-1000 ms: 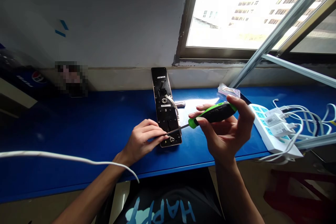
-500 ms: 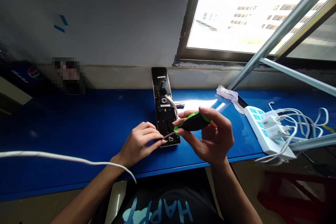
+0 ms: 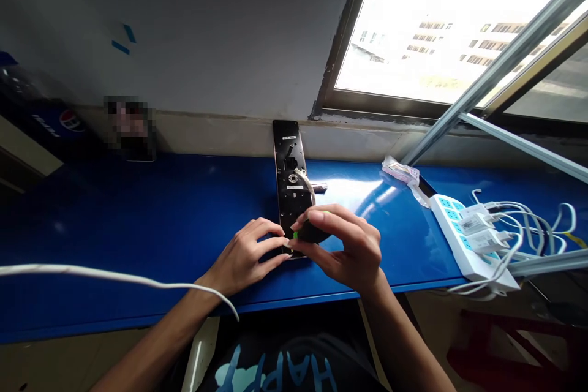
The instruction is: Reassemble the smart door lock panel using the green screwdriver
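A long black door lock panel [image 3: 290, 196] lies on the blue table [image 3: 138, 245], its far end towards the wall, with a cable and small fittings on its upper face. My right hand [image 3: 351, 245] is closed round the black-and-green handle of a screwdriver [image 3: 315, 230] over the near end of the panel. The shaft and tip are hidden by the fingers. At the panel's near left corner, my left hand [image 3: 250, 251] has its thumb and fingertips drawn together, close to the screwdriver. What lies between those fingertips is too small to make out.
A white power strip [image 3: 452, 226] with chargers and tangled cables sits at the right, near a plastic bag [image 3: 400, 168]. A dark cylindrical object [image 3: 320, 187] lies beside the panel. A white cable [image 3: 114, 277] crosses the left foreground. Metal bars [image 3: 500, 61] slant across the window.
My right hand has moved left and turned the screwdriver, bringing its handle in over the panel's near end and hiding the shaft. My left hand stays at the corner. The view has shifted slightly.
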Action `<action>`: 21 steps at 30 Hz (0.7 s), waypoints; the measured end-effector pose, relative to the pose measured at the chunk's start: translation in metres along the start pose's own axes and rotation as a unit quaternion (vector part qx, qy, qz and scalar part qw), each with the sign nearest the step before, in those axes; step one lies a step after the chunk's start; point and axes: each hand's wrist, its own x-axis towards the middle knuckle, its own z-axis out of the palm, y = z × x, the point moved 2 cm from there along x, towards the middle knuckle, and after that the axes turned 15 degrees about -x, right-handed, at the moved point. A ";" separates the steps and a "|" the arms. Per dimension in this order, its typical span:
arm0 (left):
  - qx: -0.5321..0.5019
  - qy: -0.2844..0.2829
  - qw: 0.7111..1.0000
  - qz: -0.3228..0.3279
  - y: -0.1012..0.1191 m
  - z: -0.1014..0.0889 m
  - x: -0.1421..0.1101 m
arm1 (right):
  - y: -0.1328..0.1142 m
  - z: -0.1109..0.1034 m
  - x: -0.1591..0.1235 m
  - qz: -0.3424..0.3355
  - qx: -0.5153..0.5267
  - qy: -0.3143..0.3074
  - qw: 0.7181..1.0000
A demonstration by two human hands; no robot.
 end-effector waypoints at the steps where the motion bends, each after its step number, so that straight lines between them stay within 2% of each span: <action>1: 0.001 0.001 1.000 -0.001 0.000 0.000 0.000 | 0.000 -0.001 0.001 -0.002 -0.008 0.000 1.000; 7: -0.010 -0.003 0.998 -0.063 -0.001 -0.002 0.000 | -0.001 -0.012 0.008 0.052 0.076 -0.065 0.994; 12: -0.024 -0.007 0.995 -0.093 -0.003 -0.003 -0.001 | -0.002 -0.022 0.013 0.051 0.051 -0.014 0.997; 18: -0.034 -0.011 0.995 -0.095 -0.005 -0.001 0.000 | -0.004 -0.021 0.013 0.054 0.084 -0.066 0.993; 21: -0.034 -0.010 0.994 -0.099 -0.005 -0.002 -0.001 | -0.002 -0.019 0.012 0.046 0.051 -0.008 0.998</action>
